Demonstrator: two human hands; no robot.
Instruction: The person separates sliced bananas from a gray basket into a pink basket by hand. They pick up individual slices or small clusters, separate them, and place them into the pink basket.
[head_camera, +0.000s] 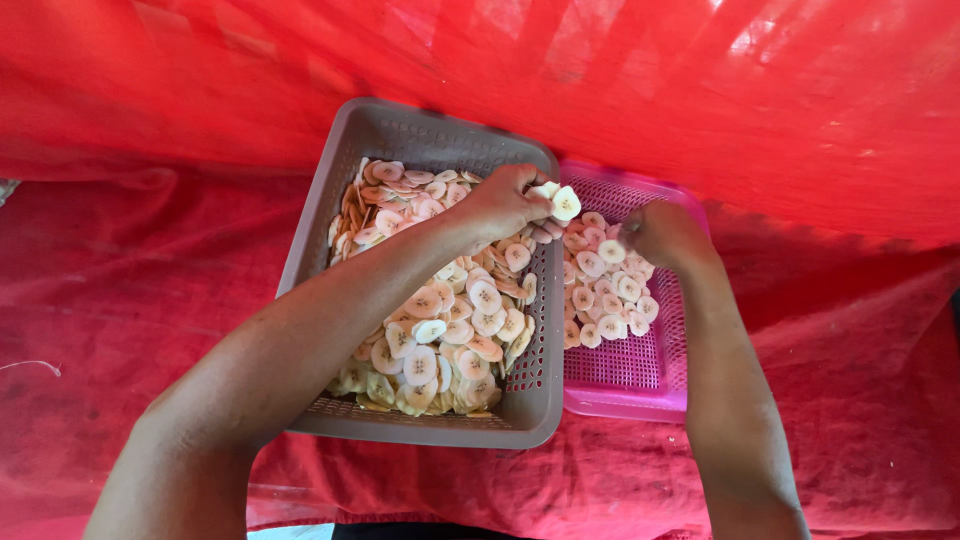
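A grey-brown plastic basket (400, 135) holds a heap of pale round fruit slices (440, 320). To its right sits a smaller pink basket (630, 380) with a thinner layer of slices (605, 290) in its far half. My left hand (505, 200) hovers over the grey basket's far right corner, pinching a few slices (560, 200) at the fingertips. Over the pink basket's far side, my right hand (665, 235) has its fingers curled down onto the slices; whether it grips any is hidden.
Red cloth (150, 280) covers the surface under both baskets, and more red sheeting (700, 90) rises behind them. A pale strip of floor (290, 532) shows at the bottom edge.
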